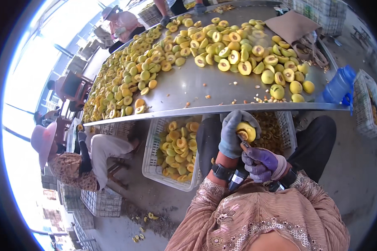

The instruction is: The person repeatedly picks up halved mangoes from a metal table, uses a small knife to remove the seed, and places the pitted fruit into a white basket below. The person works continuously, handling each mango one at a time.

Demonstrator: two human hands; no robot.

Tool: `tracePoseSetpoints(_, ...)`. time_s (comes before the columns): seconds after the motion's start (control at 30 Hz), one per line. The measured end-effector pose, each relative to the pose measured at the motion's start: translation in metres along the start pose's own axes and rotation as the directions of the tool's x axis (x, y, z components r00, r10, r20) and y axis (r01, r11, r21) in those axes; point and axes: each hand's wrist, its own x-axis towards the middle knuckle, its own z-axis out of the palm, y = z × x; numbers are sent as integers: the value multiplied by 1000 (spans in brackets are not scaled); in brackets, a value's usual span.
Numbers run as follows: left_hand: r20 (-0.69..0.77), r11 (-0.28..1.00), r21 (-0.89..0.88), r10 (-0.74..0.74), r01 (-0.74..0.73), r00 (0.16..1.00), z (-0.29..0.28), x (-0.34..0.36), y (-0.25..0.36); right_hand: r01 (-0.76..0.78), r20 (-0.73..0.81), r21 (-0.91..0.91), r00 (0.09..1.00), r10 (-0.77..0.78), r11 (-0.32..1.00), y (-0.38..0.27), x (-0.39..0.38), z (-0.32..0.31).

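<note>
My left hand [230,136], in a grey-blue glove, is closed around a yellow peach half [249,132] with its cut side showing a brown hollow. My right hand [262,164], in a purple-grey glove, grips a small hand tool [244,146]. The tool's tip meets the cut side of the fruit; its exact shape is too small to tell. Both hands are held over my lap, just before the table's edge. Below them stands a crate [290,133] of brownish pits and scraps, partly hidden by my hands and legs.
A metal table [180,90] bears heaps of halved peaches [134,75]. At its right lie a blue jug [339,85] and a brown cloth bag [293,26]. A white crate [148,161] of peach halves stands left of my legs. Another person [71,161] sits at the left.
</note>
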Motion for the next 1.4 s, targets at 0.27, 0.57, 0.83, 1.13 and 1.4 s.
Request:
tracePoseSetpoints(0.27, -502, 926, 367, 277, -88, 819, -58, -7, 51, -425, -660, -642, 730, -178, 638, 6, 11, -95)
tracePoseSetpoints(0.57, -377, -531, 605, 465, 593, 801, -183, 20, 151, -398, -679, -504, 731, -67, 767, 2, 8, -102)
tracePoseSetpoints(0.83, -341, -618, 670, 235, 410, 910, -197, 225, 111, -303, -740, -411, 662, -120, 860, -9, 9, -121)
tracePoseSetpoints(1.13, -426, -510, 786, -38, 349, 904, -227, 289, 61, -264, -758, -460, 613, -221, 848, -20, 12, -119)
tracePoseSetpoints(1.4, -328, 763, 543, -192, 351, 925, -132, 177, 53, -1, -565, -611, 700, -436, 792, -36, 1, -69)
